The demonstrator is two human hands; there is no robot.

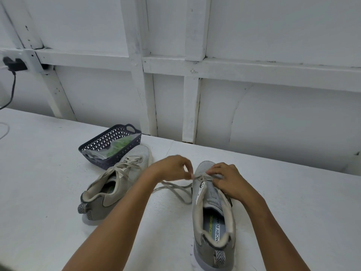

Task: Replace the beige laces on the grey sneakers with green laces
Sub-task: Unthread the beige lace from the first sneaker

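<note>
1. Pinching the beige lace (176,184) between thumb and fingertips, the left hand (172,169) holds it beside the near sneaker's (213,212) front eyelets.
2. The right hand (228,182) lies on that sneaker's forefoot with its fingers curled onto the lacing. I cannot tell whether it grips anything.
3. The far sneaker (109,188), laced in beige, lies left of it on the table (48,182).
4. Just beside its toe, a dark basket (103,141) holds a clear bag (95,153) of green laces (122,144).

2 bare forearms (121,222), bare left hand (170,169), bare right hand (230,182)
</note>
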